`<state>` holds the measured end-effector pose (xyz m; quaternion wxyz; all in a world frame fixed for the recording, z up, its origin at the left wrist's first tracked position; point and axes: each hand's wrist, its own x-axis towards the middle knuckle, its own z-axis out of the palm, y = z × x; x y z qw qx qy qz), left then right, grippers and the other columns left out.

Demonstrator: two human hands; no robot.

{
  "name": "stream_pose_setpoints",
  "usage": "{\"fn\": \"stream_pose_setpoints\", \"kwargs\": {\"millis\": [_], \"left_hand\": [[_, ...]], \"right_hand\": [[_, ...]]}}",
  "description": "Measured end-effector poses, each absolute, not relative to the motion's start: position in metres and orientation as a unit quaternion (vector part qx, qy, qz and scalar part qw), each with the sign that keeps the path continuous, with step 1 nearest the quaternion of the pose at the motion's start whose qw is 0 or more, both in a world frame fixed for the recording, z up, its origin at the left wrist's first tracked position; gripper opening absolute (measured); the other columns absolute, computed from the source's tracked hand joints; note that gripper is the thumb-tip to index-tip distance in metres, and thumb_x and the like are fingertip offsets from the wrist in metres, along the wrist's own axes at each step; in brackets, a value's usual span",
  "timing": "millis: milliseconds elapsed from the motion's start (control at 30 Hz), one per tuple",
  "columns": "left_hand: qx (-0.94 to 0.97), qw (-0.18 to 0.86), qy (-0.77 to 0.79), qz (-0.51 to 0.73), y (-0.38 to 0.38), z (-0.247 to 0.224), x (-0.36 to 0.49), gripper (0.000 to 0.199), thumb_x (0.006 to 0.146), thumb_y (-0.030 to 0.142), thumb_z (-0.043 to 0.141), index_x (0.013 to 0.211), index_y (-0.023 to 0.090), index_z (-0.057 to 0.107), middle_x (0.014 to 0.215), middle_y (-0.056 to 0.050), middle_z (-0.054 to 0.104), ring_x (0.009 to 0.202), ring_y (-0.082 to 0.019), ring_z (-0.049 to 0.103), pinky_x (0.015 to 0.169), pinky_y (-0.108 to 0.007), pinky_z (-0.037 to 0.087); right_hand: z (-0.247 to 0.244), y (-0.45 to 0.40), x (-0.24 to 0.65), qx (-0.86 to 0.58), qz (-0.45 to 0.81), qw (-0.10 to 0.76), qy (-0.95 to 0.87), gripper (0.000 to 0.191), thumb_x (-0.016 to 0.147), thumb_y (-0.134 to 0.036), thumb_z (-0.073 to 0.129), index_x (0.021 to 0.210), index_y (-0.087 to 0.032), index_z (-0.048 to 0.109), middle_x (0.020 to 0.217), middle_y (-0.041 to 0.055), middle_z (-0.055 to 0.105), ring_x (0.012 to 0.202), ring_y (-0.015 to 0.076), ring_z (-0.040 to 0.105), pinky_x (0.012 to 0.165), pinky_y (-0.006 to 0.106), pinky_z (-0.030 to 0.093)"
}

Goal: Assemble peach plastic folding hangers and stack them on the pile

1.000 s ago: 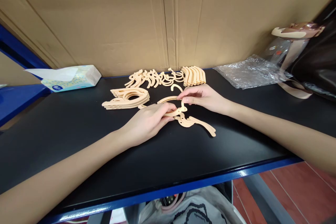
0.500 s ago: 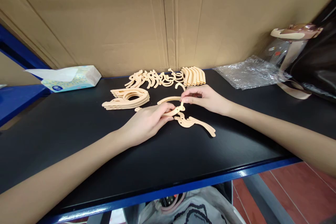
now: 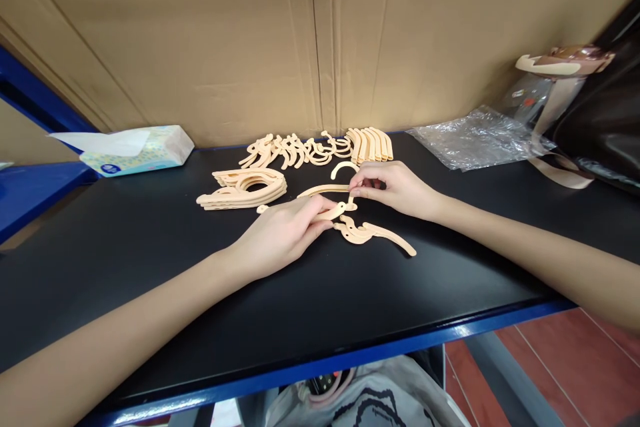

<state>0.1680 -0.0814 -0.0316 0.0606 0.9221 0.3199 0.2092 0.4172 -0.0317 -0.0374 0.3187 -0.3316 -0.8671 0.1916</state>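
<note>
My left hand (image 3: pixel 287 227) pinches a cream plastic hanger arm (image 3: pixel 331 212), most of it hidden under the fingers. Between the fingers of my right hand (image 3: pixel 385 183) is a hanger hook (image 3: pixel 343 167), its curved end pointing up and left. The hook's lower end meets the tip of the hanger arm; whether they are joined I cannot tell. Behind my left fingers lies a long curved hanger piece (image 3: pixel 323 189). Just in front, on the black table (image 3: pixel 320 307), rest more loose hanger pieces (image 3: pixel 363 233).
Left of my hands sits a stack of folded hangers (image 3: pixel 245 197). Rows of hanger parts (image 3: pixel 280 151) line the back near the cardboard (image 3: pixel 225 47). A tissue pack (image 3: pixel 140 150) lies back left; a clear plastic bag (image 3: pixel 480 140) and a bottle (image 3: pixel 565 67) are at right.
The hook in my right hand has shifted slightly right and turned. One loose piece in front now lies closer against its neighbour. Both hands keep their hold.
</note>
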Motion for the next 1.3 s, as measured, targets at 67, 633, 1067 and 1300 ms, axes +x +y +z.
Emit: {"fn": "stream_pose_setpoints", "kwargs": {"millis": [67, 633, 1067, 1300], "left_hand": [[0.918, 0.068, 0.331, 0.21, -0.08, -0.031, 0.168, 0.019, 0.102, 0.032, 0.039, 0.11, 0.022, 0.053, 0.106, -0.004, 0.069, 0.091, -0.018, 0.069, 0.071, -0.027, 0.051], [0.906, 0.065, 0.363, 0.209, -0.078, -0.033, 0.167, 0.023, 0.101, 0.03, 0.04, 0.117, 0.019, 0.052, 0.103, -0.006, 0.066, 0.088, -0.02, 0.065, 0.074, -0.031, 0.05], [0.917, 0.019, 0.322, 0.234, -0.075, -0.036, 0.168, 0.032, 0.104, 0.026, 0.039, 0.13, 0.015, 0.052, 0.121, -0.01, 0.067, 0.098, -0.02, 0.065, 0.085, -0.033, 0.051], [0.922, 0.003, 0.28, 0.266, -0.076, -0.035, 0.167, 0.033, 0.104, 0.022, 0.04, 0.135, 0.013, 0.049, 0.122, -0.011, 0.066, 0.107, -0.019, 0.063, 0.088, -0.029, 0.052]], "right_hand": [[-0.038, -0.03, 0.418, -0.329, 0.186, 0.315, -0.87, 0.021, 0.091, -0.04, 0.063, 0.087, -0.02, 0.071, 0.076, 0.0007, 0.062, 0.064, 0.0129, 0.052, 0.062, 0.027, 0.039], [-0.035, -0.034, 0.416, -0.319, 0.276, 0.308, -0.853, 0.017, 0.09, -0.037, 0.063, 0.086, -0.021, 0.065, 0.08, 0.0006, 0.065, 0.073, 0.0155, 0.058, 0.069, 0.028, 0.041], [-0.032, -0.036, 0.41, -0.298, 0.469, 0.351, -0.754, 0.026, 0.088, -0.043, 0.063, 0.083, -0.018, 0.057, 0.076, -0.0026, 0.051, 0.06, 0.0079, 0.043, 0.058, 0.025, 0.037], [-0.031, -0.037, 0.411, -0.284, 0.515, 0.333, -0.737, 0.024, 0.089, -0.04, 0.063, 0.085, -0.017, 0.058, 0.072, -0.0043, 0.047, 0.06, 0.008, 0.041, 0.06, 0.025, 0.037]]}}
